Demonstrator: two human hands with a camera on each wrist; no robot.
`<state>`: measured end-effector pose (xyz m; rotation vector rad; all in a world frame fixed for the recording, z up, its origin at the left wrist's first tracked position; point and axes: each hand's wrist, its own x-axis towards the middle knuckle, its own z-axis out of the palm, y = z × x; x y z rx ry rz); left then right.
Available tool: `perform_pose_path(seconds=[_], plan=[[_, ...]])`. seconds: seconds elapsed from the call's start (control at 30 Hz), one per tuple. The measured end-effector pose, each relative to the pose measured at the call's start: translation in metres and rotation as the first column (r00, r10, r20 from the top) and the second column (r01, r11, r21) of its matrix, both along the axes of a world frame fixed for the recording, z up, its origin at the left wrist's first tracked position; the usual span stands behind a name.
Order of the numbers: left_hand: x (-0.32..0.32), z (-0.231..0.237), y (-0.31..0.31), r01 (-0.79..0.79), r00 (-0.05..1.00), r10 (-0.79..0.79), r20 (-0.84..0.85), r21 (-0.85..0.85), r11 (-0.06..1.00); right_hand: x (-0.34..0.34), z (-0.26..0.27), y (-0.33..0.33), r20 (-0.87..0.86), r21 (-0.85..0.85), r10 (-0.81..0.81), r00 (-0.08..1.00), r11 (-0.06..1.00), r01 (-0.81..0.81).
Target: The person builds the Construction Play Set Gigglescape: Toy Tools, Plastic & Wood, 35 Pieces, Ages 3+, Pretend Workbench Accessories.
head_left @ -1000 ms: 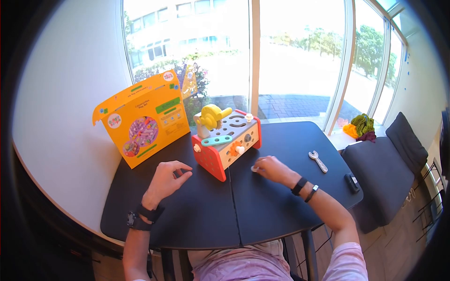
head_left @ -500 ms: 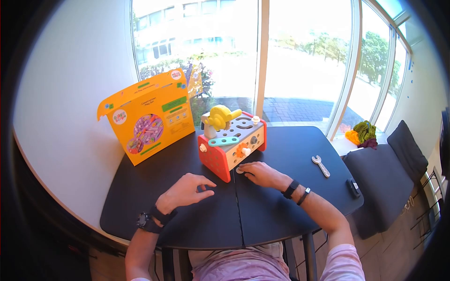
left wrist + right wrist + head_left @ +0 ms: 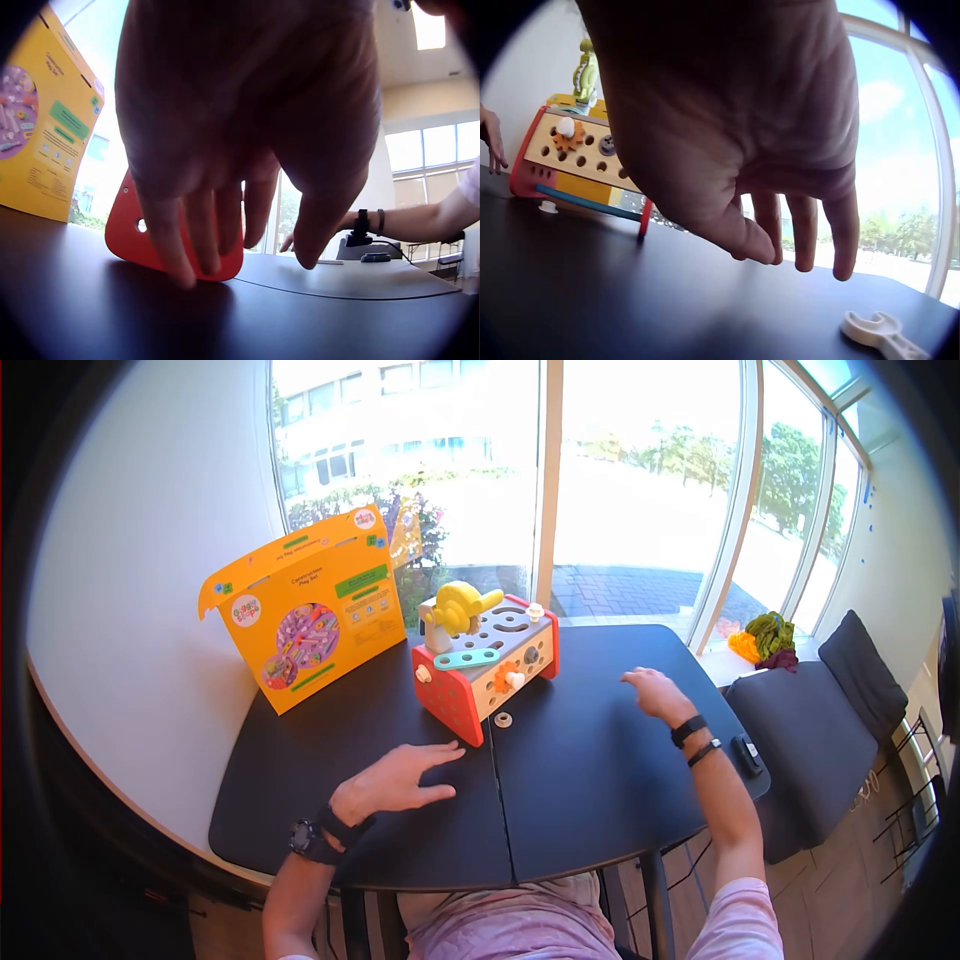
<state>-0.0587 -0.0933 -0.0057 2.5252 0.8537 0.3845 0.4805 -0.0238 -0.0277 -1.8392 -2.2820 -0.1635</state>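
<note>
My left hand (image 3: pixel 395 778) hovers over the table at the near left corner of a toy workbench (image 3: pixel 470 696), fingers spread and holding nothing. In the left wrist view its fingers (image 3: pixel 202 240) overlap the red end panel (image 3: pixel 127 236). Further right, my right hand (image 3: pixel 660 697) is over the table with loosely bent fingers and nothing in them. A pale toy wrench (image 3: pixel 877 334) lies near that hand in the right wrist view; the hand and arm hide it in the head view. A small cream ring-shaped nut (image 3: pixel 503 720) lies in front of the workbench.
The workbench carries a yellow saw-like piece (image 3: pixel 460 607), a teal strip (image 3: pixel 467 659) and an orange gear (image 3: pixel 505 677). Behind it on the left stands a yellow box (image 3: pixel 310 610). A black device (image 3: pixel 746 756) lies by the table's right edge, beside a dark padded seat (image 3: pixel 800 750).
My right hand has let go of the cream nut in front of the workbench and moved right, over the wrench's spot. My left hand has come nearer my body, its thumb and fingers spreading wider.
</note>
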Motion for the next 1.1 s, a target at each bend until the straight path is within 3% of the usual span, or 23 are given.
perform_pose_path(seconds=[0.07,0.13,0.23,0.33,0.4,0.63,0.93,1.1], plan=[[0.009,-0.003,-0.011,0.015,1.000,-0.014,-0.018,0.072,0.997,0.034,-0.004,-0.006,0.010,-0.006,-0.040,0.999,0.999,0.040],[0.016,-0.005,-0.017,0.035,0.996,-0.036,-0.086,-0.005,0.999,0.064,-0.015,-0.006,-0.026,0.043,-0.040,0.999,0.998,0.041],[0.020,-0.012,-0.019,0.039,0.984,-0.050,-0.172,-0.070,0.997,0.089,-0.013,-0.016,-0.026,-0.049,0.026,0.999,0.998,-0.027],[0.021,-0.019,-0.015,0.038,0.978,-0.051,-0.202,-0.066,0.997,0.094,-0.008,-0.023,-0.006,-0.196,-0.009,1.000,0.981,0.008],[0.020,-0.022,-0.014,0.042,0.978,-0.055,-0.200,-0.068,0.997,0.089,-0.001,-0.029,-0.011,-0.182,-0.057,0.998,0.982,0.054],[0.017,-0.021,-0.015,0.057,0.978,-0.072,-0.195,-0.084,0.995,0.045,-0.005,-0.014,-0.309,-0.053,0.026,0.951,0.998,-0.045],[0.013,-0.022,-0.016,0.066,0.980,-0.078,-0.185,-0.072,0.995,-0.067,-0.009,0.013,-0.164,0.002,0.316,0.934,0.947,-0.320],[0.007,-0.029,-0.014,0.064,0.980,-0.075,-0.187,-0.065,0.996,-0.114,-0.013,0.023,-0.211,0.026,0.405,0.890,0.912,-0.409]])
